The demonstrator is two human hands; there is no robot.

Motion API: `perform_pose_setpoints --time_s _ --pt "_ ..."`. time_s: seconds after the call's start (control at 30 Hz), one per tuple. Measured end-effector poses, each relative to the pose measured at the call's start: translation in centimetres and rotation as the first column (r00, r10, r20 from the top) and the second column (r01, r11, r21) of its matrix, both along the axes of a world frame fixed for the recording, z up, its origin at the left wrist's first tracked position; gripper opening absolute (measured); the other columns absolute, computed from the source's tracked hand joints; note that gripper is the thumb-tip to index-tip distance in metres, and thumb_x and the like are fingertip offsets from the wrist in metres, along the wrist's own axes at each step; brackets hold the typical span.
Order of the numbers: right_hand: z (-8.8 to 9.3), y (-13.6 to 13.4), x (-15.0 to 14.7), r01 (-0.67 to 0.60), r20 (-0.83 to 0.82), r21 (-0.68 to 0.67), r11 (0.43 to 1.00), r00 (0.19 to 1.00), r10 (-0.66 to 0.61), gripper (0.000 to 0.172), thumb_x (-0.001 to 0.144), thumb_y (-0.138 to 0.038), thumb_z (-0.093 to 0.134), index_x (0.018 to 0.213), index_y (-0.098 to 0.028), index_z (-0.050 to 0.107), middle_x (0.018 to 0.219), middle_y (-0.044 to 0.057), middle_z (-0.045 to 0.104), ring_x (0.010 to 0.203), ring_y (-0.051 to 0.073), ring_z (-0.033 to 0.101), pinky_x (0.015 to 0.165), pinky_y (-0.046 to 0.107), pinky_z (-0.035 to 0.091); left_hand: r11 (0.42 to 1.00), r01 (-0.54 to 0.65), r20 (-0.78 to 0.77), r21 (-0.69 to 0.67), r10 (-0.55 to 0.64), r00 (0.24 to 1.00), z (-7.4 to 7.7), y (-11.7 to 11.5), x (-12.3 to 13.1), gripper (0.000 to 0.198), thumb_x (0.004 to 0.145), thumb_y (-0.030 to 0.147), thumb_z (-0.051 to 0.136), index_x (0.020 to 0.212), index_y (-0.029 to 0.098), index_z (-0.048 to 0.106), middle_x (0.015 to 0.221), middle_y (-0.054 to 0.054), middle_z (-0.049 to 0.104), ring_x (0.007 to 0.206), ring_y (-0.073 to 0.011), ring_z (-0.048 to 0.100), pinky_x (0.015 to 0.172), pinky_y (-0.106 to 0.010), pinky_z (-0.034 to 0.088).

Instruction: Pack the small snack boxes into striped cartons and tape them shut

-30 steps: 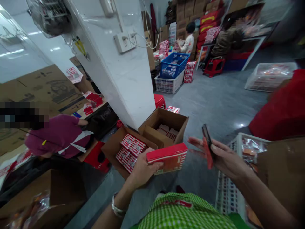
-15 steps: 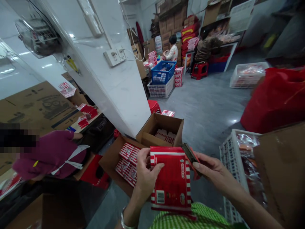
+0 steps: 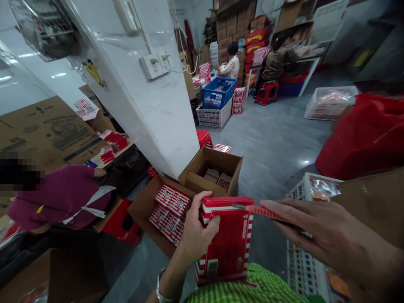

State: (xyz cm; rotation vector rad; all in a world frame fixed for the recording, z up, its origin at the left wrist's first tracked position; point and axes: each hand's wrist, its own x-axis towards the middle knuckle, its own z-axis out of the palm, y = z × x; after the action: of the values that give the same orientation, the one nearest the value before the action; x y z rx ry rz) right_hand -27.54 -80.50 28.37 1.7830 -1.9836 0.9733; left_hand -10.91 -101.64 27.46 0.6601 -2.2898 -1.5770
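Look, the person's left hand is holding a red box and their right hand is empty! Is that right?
Not quite: the right hand isn't empty. In the head view it's holding a thin tool with a pointed metal tip, close to the top of the box. The left hand is indeed holding a red box.

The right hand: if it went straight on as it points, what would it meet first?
Probably the red-and-white box held by the left hand; the red tool in the right hand overlaps its upper part in view, though depth leaves contact unclear.
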Motion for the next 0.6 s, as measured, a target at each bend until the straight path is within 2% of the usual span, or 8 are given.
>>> perform_pose_setpoints --time_s 0.07,0.17,0.33,0.47,0.6 --pt "1.2 -0.2 0.2 -0.001 -0.151 0.036 0.999 0.989 0.006 0.029 0.101 -0.024 0.033 0.115 -0.021 0.058 0.087 0.005 0.073 0.060 0.012 0.066 0.047 0.022 0.047 1.000 0.005 0.003 -0.006 -0.005 1.000 -0.1 0.2 -0.1 0.048 0.080 0.019 0.060 0.127 0.024 0.048 0.106 -0.001 0.065 0.087 -0.0157 0.061 0.083 -0.026 0.048" --pt "1.6 -0.7 0.5 0.033 -0.251 0.082 0.996 0.968 -0.012 0.029 0.101 -0.022 0.032 0.115 -0.019 0.057 0.086 0.005 0.071 0.059 0.013 0.064 0.046 0.025 0.045 0.999 0.022 0.006 -0.047 -0.022 1.000 -0.1 0.4 0.0 0.048 0.080 0.019 0.060 0.126 0.025 0.048 0.104 -0.001 0.066 0.085 -0.0154 0.061 0.082 -0.026 0.048" --pt "0.7 -0.6 0.8 0.035 -0.276 0.108 0.993 0.961 -0.004 0.029 0.098 -0.016 0.038 0.122 -0.015 0.053 0.096 0.008 0.069 0.074 0.016 0.065 0.059 0.028 0.050 0.994 0.050 -0.007 -0.097 -0.051 0.999 -0.2 0.6 0.0 0.045 0.081 0.018 0.060 0.124 0.026 0.049 0.106 -0.001 0.065 0.089 -0.0159 0.061 0.084 -0.026 0.046" --pt "0.8 -0.1 1.0 0.030 -0.303 0.114 0.993 0.953 0.006 0.031 0.096 -0.015 0.037 0.123 -0.013 0.052 0.094 0.008 0.069 0.070 0.016 0.062 0.059 0.029 0.051 0.988 0.033 0.016 -0.150 -0.031 0.999 -0.5 0.7 0.1 0.047 0.079 0.019 0.062 0.124 0.025 0.051 0.112 -0.003 0.064 0.097 -0.0192 0.060 0.088 -0.029 0.045" --pt "1.2 0.2 1.4 0.061 -0.317 0.081 0.995 0.948 -0.032 0.032 0.093 -0.011 0.039 0.121 -0.015 0.054 0.092 0.007 0.069 0.073 0.017 0.064 0.059 0.029 0.053 0.990 0.042 0.012 -0.137 -0.041 0.999 -0.5 0.7 0.1 0.048 0.079 0.019 0.061 0.125 0.025 0.050 0.115 -0.003 0.063 0.100 -0.0198 0.060 0.091 -0.030 0.044"
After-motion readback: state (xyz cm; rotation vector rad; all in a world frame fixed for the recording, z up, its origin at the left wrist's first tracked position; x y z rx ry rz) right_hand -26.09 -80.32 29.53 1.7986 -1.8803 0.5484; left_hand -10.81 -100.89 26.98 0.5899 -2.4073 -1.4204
